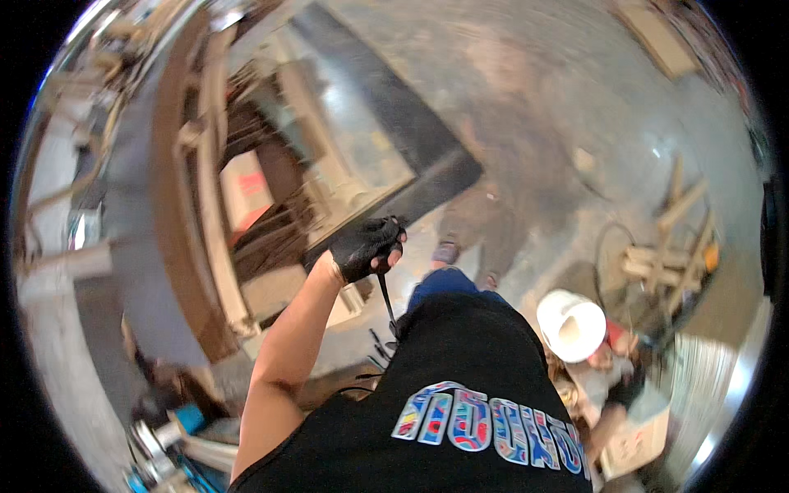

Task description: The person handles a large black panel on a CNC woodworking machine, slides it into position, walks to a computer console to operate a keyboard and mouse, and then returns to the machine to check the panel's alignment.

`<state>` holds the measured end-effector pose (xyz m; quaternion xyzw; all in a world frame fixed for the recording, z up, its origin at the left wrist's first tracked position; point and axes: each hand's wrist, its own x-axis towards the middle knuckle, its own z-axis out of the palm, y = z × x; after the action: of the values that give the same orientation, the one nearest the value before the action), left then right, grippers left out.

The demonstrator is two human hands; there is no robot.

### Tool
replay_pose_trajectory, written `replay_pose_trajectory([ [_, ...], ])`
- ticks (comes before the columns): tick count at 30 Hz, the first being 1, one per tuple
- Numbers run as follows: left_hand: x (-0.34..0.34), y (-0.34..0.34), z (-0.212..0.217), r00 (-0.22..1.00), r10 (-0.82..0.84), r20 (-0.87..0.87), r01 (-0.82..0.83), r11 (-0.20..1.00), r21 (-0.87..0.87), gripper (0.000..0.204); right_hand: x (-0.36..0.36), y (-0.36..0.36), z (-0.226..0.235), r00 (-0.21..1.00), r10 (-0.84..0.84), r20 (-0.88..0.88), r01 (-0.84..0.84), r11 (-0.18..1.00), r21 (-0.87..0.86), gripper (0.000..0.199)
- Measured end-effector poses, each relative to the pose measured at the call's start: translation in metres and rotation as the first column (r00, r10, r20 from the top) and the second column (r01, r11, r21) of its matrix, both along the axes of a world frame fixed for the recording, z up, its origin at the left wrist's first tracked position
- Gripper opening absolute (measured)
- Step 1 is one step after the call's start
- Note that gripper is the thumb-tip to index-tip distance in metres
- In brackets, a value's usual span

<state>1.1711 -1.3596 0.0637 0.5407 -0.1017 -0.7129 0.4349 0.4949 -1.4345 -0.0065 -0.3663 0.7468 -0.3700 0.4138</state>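
Observation:
My left hand, in a black fingerless glove, is closed at the near edge of a dark-edged board. A thin dark rod or cord runs from its fingers down toward my shirt; blur hides its exact kind. At lower right, my right hand, also in a black glove, has its fingers curled against the side of a white round container. The container's open end shows a beige inside. A small red part shows between the container and the fingers; how it joins is unclear.
Left of the board stands a wooden frame with a beige and red box inside. Wood scraps lie on the floor at right, near a stack of pale sheets. Blue and silver equipment stands at lower left.

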Motion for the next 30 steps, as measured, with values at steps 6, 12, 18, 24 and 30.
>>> replay_pose_trajectory([
  [6, -0.053, -0.063, -0.028, 0.998, -0.054, -0.024, 0.057, 0.983, 0.175, 0.027, 0.265, -0.048, 0.007, 0.879, 0.307, 0.364, -0.393, 0.899, 0.191, 0.024],
  [12, -0.043, -0.068, -0.029, 0.976, 0.02, -0.219, 0.033, 0.971, 0.235, 0.028, 0.289, -0.039, 0.033, 0.74, 0.34, 0.58, -0.562, 0.787, 0.255, 0.013],
  [18, -0.049, -0.065, -0.027, 0.991, 0.095, -0.094, -0.073, 0.974, 0.215, 0.027, 0.277, -0.028, 0.056, 0.704, 0.223, 0.674, -0.489, 0.841, 0.232, 0.025],
  [24, -0.021, -0.061, -0.045, 0.978, 0.201, 0.053, -0.206, 0.967, 0.151, 0.033, 0.271, -0.012, 0.055, 0.693, 0.029, 0.72, -0.354, 0.884, 0.306, 0.028],
  [30, -0.033, -0.078, -0.028, 0.985, 0.166, -0.041, -0.158, 0.976, 0.151, 0.026, 0.27, -0.013, 0.043, 0.664, 0.05, 0.746, -0.369, 0.89, 0.269, 0.031],
])
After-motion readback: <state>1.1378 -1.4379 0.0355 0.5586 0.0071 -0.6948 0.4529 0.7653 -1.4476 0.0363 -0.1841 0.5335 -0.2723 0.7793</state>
